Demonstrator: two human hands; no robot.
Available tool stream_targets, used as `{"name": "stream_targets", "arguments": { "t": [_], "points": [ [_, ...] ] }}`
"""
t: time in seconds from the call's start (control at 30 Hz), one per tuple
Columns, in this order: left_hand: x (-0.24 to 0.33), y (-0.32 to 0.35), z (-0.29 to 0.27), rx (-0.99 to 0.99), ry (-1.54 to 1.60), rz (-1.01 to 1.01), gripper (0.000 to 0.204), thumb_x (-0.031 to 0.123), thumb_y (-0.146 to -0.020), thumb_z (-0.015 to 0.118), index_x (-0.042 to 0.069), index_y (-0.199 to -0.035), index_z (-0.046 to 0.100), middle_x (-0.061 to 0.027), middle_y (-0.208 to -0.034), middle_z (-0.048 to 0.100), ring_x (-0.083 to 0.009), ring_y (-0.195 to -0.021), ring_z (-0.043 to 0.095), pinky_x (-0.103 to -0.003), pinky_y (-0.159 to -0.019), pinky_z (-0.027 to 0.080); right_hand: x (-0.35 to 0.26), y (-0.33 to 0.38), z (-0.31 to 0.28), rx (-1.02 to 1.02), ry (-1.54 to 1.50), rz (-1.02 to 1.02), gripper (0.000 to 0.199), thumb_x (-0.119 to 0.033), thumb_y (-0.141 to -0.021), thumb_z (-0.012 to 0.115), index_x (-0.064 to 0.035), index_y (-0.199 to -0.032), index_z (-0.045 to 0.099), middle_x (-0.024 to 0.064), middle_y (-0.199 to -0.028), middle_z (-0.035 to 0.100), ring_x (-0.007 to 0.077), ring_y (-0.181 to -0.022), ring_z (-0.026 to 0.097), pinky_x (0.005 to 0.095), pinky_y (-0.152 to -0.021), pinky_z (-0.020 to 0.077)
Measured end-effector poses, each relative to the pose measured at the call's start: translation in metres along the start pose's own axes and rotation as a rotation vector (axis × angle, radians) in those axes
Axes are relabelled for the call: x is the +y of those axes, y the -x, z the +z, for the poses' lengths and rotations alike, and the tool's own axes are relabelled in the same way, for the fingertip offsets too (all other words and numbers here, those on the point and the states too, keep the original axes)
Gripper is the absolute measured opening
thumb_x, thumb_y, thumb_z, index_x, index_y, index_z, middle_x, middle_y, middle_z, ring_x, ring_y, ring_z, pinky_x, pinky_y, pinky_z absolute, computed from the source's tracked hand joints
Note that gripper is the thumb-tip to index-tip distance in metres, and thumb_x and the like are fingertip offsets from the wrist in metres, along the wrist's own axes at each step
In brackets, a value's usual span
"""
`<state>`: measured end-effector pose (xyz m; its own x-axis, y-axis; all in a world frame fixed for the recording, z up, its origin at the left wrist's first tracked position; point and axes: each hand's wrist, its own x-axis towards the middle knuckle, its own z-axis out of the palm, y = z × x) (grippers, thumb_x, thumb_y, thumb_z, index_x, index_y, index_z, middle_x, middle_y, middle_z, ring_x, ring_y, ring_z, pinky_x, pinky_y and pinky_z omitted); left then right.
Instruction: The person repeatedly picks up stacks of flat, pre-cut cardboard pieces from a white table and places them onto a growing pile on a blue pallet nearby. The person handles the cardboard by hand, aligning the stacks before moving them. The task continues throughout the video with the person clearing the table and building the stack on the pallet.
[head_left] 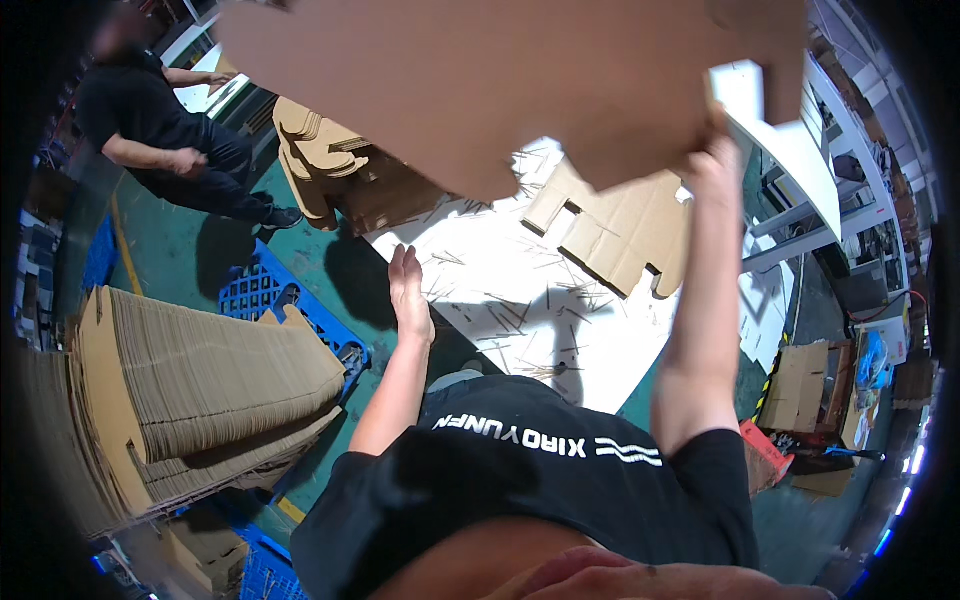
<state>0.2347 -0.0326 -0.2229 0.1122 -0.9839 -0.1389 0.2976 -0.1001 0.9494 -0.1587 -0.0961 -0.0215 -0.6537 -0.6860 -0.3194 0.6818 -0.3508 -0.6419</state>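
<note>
A large brown die-cut cardboard sheet (530, 90) is raised across the top of the view, covering the far part of the table. My right hand (715, 165) grips its lower right edge with the arm stretched out. My left hand (410, 295) is off the sheet, fingers straight and holding nothing, above the near left side of the white table (620, 345). Under the raised sheet, a flat notched cardboard piece (615, 230) lies on the table. Thin cardboard scraps (510, 315) are scattered around it.
At the left stands a tall stack of cut cardboard (225, 370) beside a blue plastic pallet (260, 285). More shaped cardboard (315, 150) is piled past the table's left edge. A person (165, 130) stands at the far left. Cardboard boxes (800, 385) sit at the right.
</note>
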Motion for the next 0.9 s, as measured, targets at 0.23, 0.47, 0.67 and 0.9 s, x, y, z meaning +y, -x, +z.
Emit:
{"name": "stream_targets", "arguments": {
  "t": [0.23, 0.47, 0.67, 0.9],
  "points": [
    [0.002, 0.006, -0.019, -0.127, -0.084, -0.088, 0.050, 0.030, -0.101, 0.041, 0.003, -0.142, 0.033, -0.0143, -0.131, 0.053, -0.0200, -0.117, 0.052, -0.033, -0.099, 0.038, 0.207, -0.002, 0.069, -0.117, -0.245, 0.482, 0.037, -0.034, -0.092, 0.058, -0.0088, -0.118, 0.052, 0.0091, -0.118, 0.058, 0.0277, -0.107, 0.057, 0.0490, -0.088, 0.0473],
    [-0.059, 0.010, -0.010, -0.382, -0.372, -0.373, 0.044, 0.021, -0.093, 0.057, 0.000, -0.131, 0.049, -0.0118, -0.118, 0.061, -0.0154, -0.102, 0.058, -0.027, -0.087, 0.044, 0.257, -0.015, -0.121, -0.017, 0.532, 0.493, 0.011, -0.015, -0.087, 0.063, -0.0071, -0.092, 0.057, 0.0060, -0.085, 0.058, 0.0194, -0.078, 0.059, 0.0379, -0.063, 0.0536],
    [-0.125, -0.023, 0.050, -0.735, -0.525, -0.458, 0.041, 0.015, -0.087, 0.064, -0.002, -0.122, 0.056, -0.0114, -0.108, 0.063, -0.0151, -0.096, 0.059, -0.027, -0.085, 0.048, 0.156, -0.046, -0.381, 0.176, 0.527, 0.307, 0.006, -0.005, -0.085, 0.056, -0.0070, -0.080, 0.055, 0.0068, -0.073, 0.057, 0.0164, -0.060, 0.058, 0.0267, -0.046, 0.0483],
    [-0.179, -0.122, 0.178, -0.754, -0.972, -0.092, 0.059, 0.021, -0.078, 0.072, -0.003, -0.128, 0.051, -0.0189, -0.118, 0.059, -0.0278, -0.108, 0.058, -0.036, -0.092, 0.045, 0.060, -0.030, -0.462, 0.684, 0.582, 0.071, 0.044, -0.005, -0.082, 0.063, -0.0041, -0.126, 0.054, 0.0055, -0.085, 0.061, 0.0146, -0.063, 0.060, 0.0250, -0.046, 0.0457]
  ]
}}
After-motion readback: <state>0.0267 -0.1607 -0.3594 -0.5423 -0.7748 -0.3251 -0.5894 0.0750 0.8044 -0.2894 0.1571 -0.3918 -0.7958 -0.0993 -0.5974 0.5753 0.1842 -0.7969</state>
